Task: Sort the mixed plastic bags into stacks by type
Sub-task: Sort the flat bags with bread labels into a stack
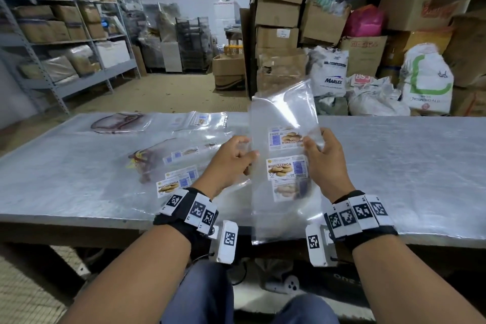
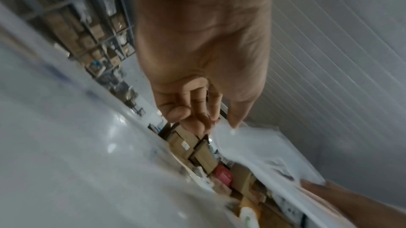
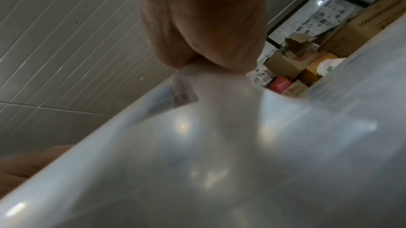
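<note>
In the head view, two hands hold clear plastic bags upright over the near edge of the table, a little right of centre: the left hand pinches the sheaf's left edge between curled fingers and thumb, and the right hand grips its right edge with fingers curled round the film. The held bags show three "Biskut Lenga" labels stacked one above another, the lowest faded behind film, so how many bags are in the grip cannot be told. At about 10 o'clock from the hands, a loose pile of labelled bags lies flat on the table beside a bag with red and yellow print; at 11 o'clock, toward the far edge, lie a bag with a dark red outline print and a small labelled bag. The clear layers overlap, so an exact count on the table is not possible. In the left wrist view, the left hand has its fingers curled together, the thumb tip touching the pale film; the picture is blurred. In the right wrist view, the right hand pinches a gathered fold of film at its fingertips, and the bag fills the lower frame, out of focus.
</note>
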